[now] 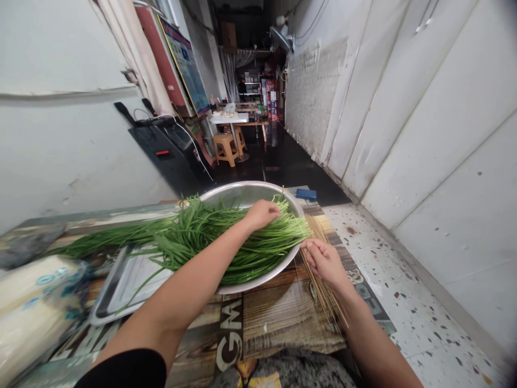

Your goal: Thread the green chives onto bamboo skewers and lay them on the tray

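Note:
A wide steel bowl [278, 273] on the table holds a heap of long green garlic chives [250, 253], their pale stem ends pointing right. My left hand [262, 214] is over the chives near those stems, its fingers curled closed; what they hold is hidden. At the bowl's right rim, beside the stem tips, my right hand [323, 261] has its fingers pinched together. Whatever it pinches is too thin to make out. Thin bamboo skewers [323, 299] lie in a loose bundle under and beside my right hand.
Left of the bowl are a metal tray [105, 293], more chives [109, 237] and a filled plastic bag [40, 307]. A blue box [306, 194] lies at the table's far edge. Beyond stand a small table [228, 118] and stools [225, 148]; a white wall [436, 134] runs along the right.

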`<state>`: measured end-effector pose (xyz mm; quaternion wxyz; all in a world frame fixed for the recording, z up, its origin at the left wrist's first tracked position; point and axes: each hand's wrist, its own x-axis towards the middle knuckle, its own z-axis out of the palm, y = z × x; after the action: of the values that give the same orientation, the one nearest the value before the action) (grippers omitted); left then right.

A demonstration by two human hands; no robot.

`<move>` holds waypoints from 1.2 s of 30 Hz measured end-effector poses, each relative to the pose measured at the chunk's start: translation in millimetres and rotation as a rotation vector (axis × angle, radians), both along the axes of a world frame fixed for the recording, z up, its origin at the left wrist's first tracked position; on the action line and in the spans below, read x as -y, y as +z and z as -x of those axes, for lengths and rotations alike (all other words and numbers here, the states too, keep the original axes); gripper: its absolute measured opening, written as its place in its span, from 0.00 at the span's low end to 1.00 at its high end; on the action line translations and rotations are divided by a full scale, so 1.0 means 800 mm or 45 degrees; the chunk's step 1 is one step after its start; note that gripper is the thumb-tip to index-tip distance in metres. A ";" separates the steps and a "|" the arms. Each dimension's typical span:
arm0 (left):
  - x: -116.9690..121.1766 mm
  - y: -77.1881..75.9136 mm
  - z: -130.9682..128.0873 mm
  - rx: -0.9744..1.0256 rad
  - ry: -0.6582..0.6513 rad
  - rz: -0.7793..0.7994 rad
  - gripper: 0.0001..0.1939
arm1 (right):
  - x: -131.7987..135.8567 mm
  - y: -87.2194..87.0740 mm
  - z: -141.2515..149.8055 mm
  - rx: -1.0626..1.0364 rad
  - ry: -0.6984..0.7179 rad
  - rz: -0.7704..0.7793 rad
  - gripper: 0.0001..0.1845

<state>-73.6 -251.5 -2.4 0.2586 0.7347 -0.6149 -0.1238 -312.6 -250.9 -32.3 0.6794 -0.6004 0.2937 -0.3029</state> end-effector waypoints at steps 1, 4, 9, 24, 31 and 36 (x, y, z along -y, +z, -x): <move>0.000 -0.001 -0.002 0.002 -0.010 -0.018 0.08 | 0.000 0.000 0.000 -0.002 -0.001 0.002 0.21; 0.001 -0.003 -0.004 0.090 -0.045 -0.098 0.10 | 0.000 0.000 0.000 -0.005 -0.008 0.006 0.21; -0.004 0.005 -0.001 0.287 -0.050 -0.163 0.05 | -0.001 0.000 0.000 -0.019 0.006 -0.010 0.21; -0.006 0.015 0.014 -0.299 -0.114 0.113 0.09 | 0.000 0.000 -0.001 0.015 -0.003 -0.014 0.20; -0.009 0.018 0.034 -0.393 0.066 0.208 0.09 | 0.000 0.002 0.000 0.002 0.007 -0.019 0.21; -0.007 0.014 0.033 -0.476 0.093 0.218 0.09 | 0.000 0.001 0.000 0.013 0.001 -0.012 0.21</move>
<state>-100.1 -245.7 8.5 0.4339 0.6962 -0.5373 -0.1960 -312.4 -251.1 -31.3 0.6838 -0.5958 0.2914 -0.3041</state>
